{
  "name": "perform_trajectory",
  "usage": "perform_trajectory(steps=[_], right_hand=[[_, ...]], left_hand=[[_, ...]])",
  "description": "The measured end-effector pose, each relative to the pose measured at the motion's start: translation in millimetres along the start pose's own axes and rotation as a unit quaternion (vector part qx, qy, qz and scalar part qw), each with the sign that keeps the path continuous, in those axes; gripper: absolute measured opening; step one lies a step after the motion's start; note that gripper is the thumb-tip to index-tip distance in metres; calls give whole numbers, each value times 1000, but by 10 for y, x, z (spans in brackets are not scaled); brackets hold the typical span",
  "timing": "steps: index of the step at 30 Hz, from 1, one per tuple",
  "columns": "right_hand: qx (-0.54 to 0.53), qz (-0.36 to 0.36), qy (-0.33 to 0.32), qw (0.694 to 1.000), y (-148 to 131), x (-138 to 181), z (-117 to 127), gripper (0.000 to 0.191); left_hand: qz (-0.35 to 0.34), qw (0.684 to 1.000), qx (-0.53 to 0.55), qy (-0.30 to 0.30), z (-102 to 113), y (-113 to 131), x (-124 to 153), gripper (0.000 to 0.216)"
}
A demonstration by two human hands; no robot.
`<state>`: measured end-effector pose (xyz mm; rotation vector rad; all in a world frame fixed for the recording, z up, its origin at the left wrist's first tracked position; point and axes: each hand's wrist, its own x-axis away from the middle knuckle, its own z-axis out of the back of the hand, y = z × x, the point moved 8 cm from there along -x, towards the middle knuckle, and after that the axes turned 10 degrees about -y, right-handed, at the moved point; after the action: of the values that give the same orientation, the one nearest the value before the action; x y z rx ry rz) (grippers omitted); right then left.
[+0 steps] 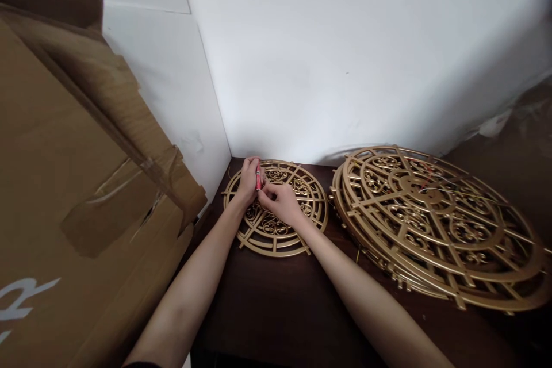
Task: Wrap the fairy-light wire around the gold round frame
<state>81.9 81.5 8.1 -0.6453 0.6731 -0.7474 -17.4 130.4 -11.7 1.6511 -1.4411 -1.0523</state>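
Both hands are out over the far corner of the dark table [276, 299], meeting above a gold openwork disc [276, 208] that lies flat there. The left hand [249, 179] is curled, fingers closed around a small red tube [258, 177] that stands roughly upright in its grip. The right hand [280, 201] comes in from the other side, its fingertips pinched together right at the lower end of that red tube, knuckles up, the heel of the hand hovering over or resting on the disc's scrollwork; which of the two cannot be told. The two hands touch each other at the tube.

Off to the right, just beside the small disc but apart from it, sits a stack of larger gold discs [435, 221], same spoked, curly pattern, with thin wires [425, 184] lying across the top near the hub. On the left, a big brown cardboard box [73, 184] leans in close, its torn flap hanging beside the table edge. A white wall [345, 57] closes off the back.
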Motion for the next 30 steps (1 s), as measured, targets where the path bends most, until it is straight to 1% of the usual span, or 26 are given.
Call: perform_trajectory(steps=[8, 15, 20, 27, 30], right_hand=[[3, -3, -7, 1000, 36, -10, -36, 28], [-1, -7, -4, 1000, 33, -5, -30, 29], [-1, -10, -2, 1000, 39, -15, -29, 27], [-9, -9, -2, 1000, 51, -15, -33, 27], [-10, -6, -1, 1000, 51, -17, -30, 28]], left_hand=[[-1, 1000, -2, 1, 8, -8, 5, 14], [-14, 1000, -2, -11, 20, -26, -15, 11], [-20, 1000, -1, -15, 23, -22, -18, 15], [-12, 1000, -14, -7, 8, -6, -10, 16], [-10, 1000, -22, -8, 8, -6, -18, 14]])
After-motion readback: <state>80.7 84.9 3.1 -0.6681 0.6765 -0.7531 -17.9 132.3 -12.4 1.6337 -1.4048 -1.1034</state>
